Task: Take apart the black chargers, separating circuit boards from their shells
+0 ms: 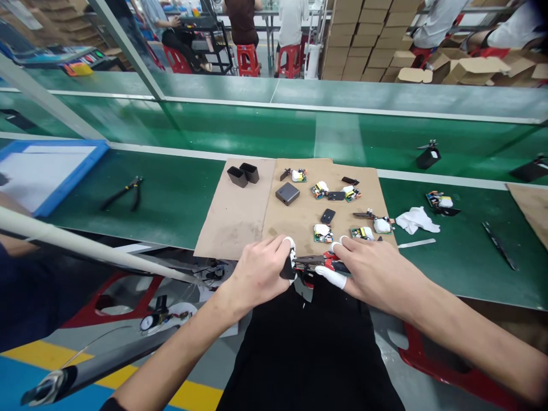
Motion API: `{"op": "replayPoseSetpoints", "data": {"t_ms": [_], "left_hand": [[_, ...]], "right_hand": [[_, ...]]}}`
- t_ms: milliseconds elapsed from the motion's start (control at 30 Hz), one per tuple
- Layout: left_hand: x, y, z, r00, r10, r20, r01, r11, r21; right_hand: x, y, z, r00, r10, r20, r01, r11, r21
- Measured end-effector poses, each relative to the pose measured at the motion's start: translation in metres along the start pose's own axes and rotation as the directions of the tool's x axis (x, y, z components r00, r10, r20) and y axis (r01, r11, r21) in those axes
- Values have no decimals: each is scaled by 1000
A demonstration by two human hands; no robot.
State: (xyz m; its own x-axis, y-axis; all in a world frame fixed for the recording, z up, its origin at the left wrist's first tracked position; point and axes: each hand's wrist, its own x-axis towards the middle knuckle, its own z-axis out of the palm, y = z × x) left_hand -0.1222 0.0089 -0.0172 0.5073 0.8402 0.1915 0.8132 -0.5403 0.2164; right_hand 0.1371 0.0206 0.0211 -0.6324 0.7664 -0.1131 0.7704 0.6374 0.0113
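Observation:
My left hand (260,269) is closed around a small black part (287,268) at the front edge of the cardboard; the fingers hide most of it. In my right hand (371,264) is a pair of pliers (311,260) with red and black handles, its jaws reaching to the black part. White finger covers sit on several of my fingertips. Just beyond my hands, small circuit boards with white tops, such as this circuit board (322,233), lie on the cardboard sheet (240,228). A flat black cover (327,216) lies among them.
Two open black cases (243,174) and a closed dark case (287,194) rest on the cardboard. Cutting pliers (124,193) lie left on the green bench. At right are a crumpled white cloth (417,220), another circuit board (440,201) and black tweezers (500,245).

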Motion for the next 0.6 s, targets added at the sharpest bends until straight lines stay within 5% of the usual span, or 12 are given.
{"op": "replayPoseSetpoints", "data": {"t_ms": [600], "left_hand": [[9, 3, 13, 986, -145, 77, 135, 983, 122]], "right_hand": [[7, 18, 25, 998, -25, 61, 30, 997, -73]]}}
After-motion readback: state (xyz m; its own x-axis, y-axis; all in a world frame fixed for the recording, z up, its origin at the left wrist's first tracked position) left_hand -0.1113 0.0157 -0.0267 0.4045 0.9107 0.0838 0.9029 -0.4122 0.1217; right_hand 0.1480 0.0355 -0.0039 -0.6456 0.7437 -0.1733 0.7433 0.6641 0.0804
